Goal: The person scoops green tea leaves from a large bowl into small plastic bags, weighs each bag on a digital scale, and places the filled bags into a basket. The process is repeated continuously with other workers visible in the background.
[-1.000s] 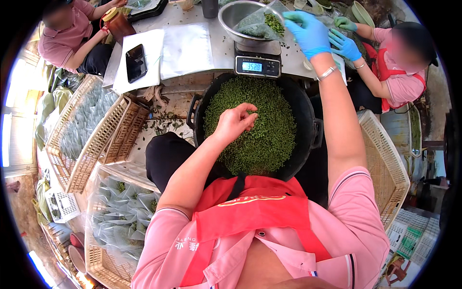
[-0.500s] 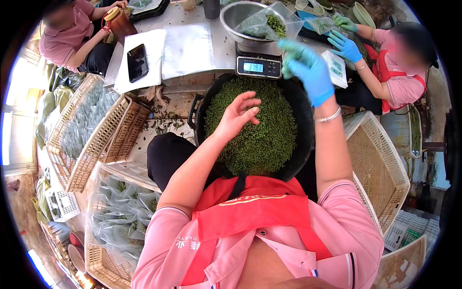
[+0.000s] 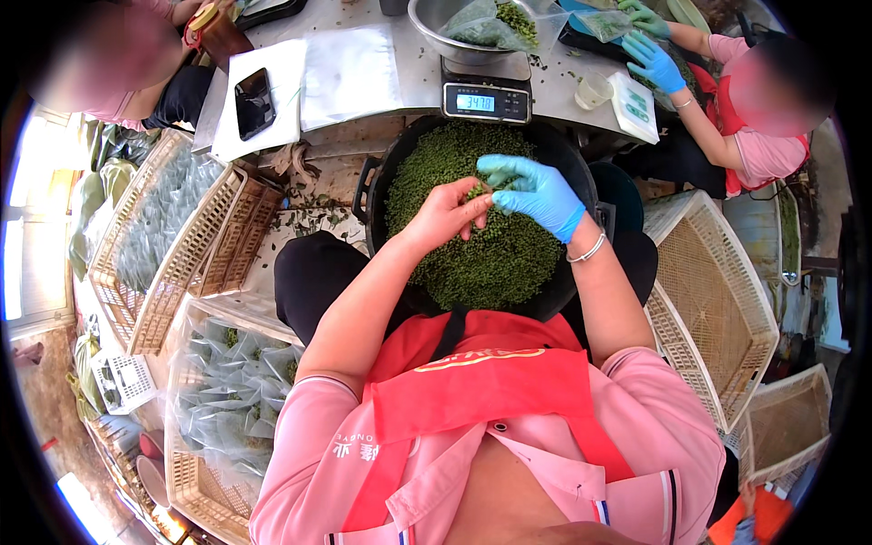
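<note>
My bare left hand (image 3: 450, 214) is closed in a pinch on a small clump of green berries (image 3: 476, 189). Facing it is my right hand (image 3: 541, 194) in a blue glove, stained greenish at the fingertips. Its fingers curl in until the thumb meets the left fingertips; what they hold inside is hard to see. Both hands are over a black tub (image 3: 367, 202) between my knees, heaped with small green berries (image 3: 481, 272). Beyond it, a metal bowl (image 3: 423, 25) rests on a digital scale (image 3: 487, 103); a clear plastic bag (image 3: 486, 25) partly filled with berries lies in it.
On the metal table are a phone (image 3: 255, 104), stacked clear bags (image 3: 351, 76), a small cup (image 3: 594, 91) and a second scale (image 3: 633, 107). Crates with filled bags (image 3: 227, 400) stand left; an empty crate (image 3: 704, 300) stands right. Co-workers sit at both sides, one wearing gloves (image 3: 656, 64).
My right hand has come down from beside the bowl to meet my left hand above the tub. The left fingers have closed on berries. The scale's reading has changed.
</note>
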Tool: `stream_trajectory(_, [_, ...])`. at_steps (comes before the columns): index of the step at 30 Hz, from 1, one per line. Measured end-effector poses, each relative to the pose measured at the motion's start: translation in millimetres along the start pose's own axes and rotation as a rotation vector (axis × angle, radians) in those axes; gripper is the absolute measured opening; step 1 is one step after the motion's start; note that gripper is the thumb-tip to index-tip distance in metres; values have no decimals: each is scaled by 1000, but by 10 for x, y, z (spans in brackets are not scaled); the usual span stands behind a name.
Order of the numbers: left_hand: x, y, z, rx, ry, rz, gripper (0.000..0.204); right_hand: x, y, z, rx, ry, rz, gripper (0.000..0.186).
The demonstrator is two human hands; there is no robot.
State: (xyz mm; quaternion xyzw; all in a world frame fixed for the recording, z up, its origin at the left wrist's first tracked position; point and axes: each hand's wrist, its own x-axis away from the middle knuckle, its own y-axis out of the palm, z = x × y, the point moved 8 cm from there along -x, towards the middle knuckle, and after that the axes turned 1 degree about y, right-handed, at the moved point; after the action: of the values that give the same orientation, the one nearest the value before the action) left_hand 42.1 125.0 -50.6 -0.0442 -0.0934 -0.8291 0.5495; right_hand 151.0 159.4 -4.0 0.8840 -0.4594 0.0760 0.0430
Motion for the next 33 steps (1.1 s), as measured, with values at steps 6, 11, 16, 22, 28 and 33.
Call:
stream_trajectory(6, [26, -39, 13, -13, -10, 39, 22, -7, -145, 253, 23, 72, 70, 20])
stream_trajectory(11, [30, -64, 36, -2, -7, 87, 19, 20, -165, 111, 292, -82, 241, 16])
stream_trajectory(16, [42, -86, 2, -110, -12, 106, 19, -50, -632, 361, 209, -24, 352, 14])
stream_trajectory(22, [82, -20, 113, -672, 219, 74, 37, -112, -1558, -71, 298, -135, 714, 61])
stream_trajectory(28, [-42, -55, 49, -818, 248, 164, 25, -591, -2754, 366, 399, -222, 1078, 89])
stream_trajectory(33, [-52, -148, 35, -934, 249, 216, 34, -802, -2733, 381, 214, -286, 960, 76])
